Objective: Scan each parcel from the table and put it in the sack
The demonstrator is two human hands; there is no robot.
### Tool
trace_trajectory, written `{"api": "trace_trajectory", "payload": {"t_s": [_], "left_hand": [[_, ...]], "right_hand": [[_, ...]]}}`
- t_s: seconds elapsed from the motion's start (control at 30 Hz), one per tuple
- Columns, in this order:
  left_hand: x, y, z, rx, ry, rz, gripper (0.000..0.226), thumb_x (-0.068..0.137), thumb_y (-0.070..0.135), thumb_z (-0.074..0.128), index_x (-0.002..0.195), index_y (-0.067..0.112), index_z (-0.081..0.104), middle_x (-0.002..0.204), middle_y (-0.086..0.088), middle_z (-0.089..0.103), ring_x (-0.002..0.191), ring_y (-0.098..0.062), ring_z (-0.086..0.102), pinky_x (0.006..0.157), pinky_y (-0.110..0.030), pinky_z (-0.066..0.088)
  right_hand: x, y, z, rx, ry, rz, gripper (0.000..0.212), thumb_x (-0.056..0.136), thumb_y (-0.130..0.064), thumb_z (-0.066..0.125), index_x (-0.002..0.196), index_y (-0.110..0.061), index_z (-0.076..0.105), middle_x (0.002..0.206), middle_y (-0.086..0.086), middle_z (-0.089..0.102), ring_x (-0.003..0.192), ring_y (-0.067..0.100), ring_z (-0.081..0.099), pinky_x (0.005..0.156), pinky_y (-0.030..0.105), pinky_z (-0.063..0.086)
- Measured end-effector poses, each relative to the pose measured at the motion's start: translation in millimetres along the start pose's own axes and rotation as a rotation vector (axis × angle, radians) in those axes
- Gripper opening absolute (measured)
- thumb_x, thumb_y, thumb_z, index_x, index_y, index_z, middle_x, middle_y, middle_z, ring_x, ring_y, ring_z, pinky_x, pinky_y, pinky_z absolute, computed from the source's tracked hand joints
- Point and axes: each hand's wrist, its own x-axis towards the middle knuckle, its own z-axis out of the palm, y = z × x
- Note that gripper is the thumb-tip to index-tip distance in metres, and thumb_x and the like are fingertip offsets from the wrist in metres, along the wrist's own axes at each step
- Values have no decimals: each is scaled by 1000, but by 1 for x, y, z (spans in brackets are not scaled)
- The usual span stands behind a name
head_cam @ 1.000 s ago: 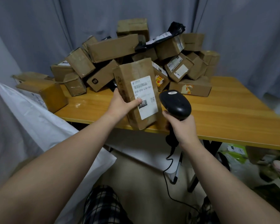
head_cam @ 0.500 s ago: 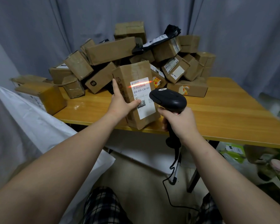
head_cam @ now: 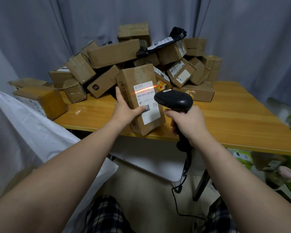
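Note:
My left hand (head_cam: 124,108) grips a tall brown cardboard parcel (head_cam: 138,76) by its left side, thumb across the white shipping label (head_cam: 149,105). The parcel stands tilted over the front edge of the wooden table (head_cam: 233,118). In my right hand (head_cam: 188,123) is a black corded barcode scanner (head_cam: 174,100), its head just right of the label. A red scan line crosses the barcode at the label's top. The white sack (head_cam: 45,140) hangs open at the lower left, beside my left arm.
A heap of several brown boxes (head_cam: 112,52) and a black mailer bag (head_cam: 165,42) fills the table's back. More boxes (head_cam: 47,101) sit at the left end above the sack. The scanner's cable (head_cam: 180,195) drops to the floor. Grey curtains hang behind; clutter lies under the table's right side.
The scanner has swung up from below the label to level with it, and the red scan line came on across the barcode. My left hand keeps holding the parcel in place.

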Motion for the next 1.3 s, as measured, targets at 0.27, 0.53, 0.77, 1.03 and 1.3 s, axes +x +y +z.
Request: {"api": "trace_trajectory", "payload": {"t_s": [0.27,0.53,0.77,1.03,1.3], "left_hand": [[-1,-10,8,-51,-21,-99,126,71,34,83,151,34,-15,152,-8,30,139,-27,34,112,-53,33],[2,-4,11,-96,-8,-138,119,78,29,79,152,27,-13,152,-8,31,139,-28,34,111,-51,34],[3,0,7,-201,-17,-167,115,80,29,77,153,22,-11,154,-7,29,139,-28,33,112,-46,33],[-4,-6,-46,-283,42,-139,114,75,41,79,153,27,-3,147,-4,43,129,-24,48,105,-45,43],[-58,-36,-167,-204,327,-91,97,80,32,76,152,25,10,132,2,54,118,-15,55,76,-15,50]], "right_hand": [[36,-57,-20,-74,-177,129,16,84,-24,68,87,-9,64,66,7,61,52,18,60,46,24,51],[47,-85,-24,-223,-228,116,19,84,-27,66,86,-8,63,68,9,62,55,19,60,48,24,51],[42,-76,-15,-203,-205,86,20,86,-26,66,81,-7,62,65,10,61,56,22,60,51,28,51],[26,-57,31,25,-290,-121,16,84,-18,70,75,-6,64,56,12,58,48,23,57,50,31,49],[0,-49,139,212,-521,-251,23,84,-3,70,66,-14,62,48,3,54,42,15,51,47,24,43]]}}
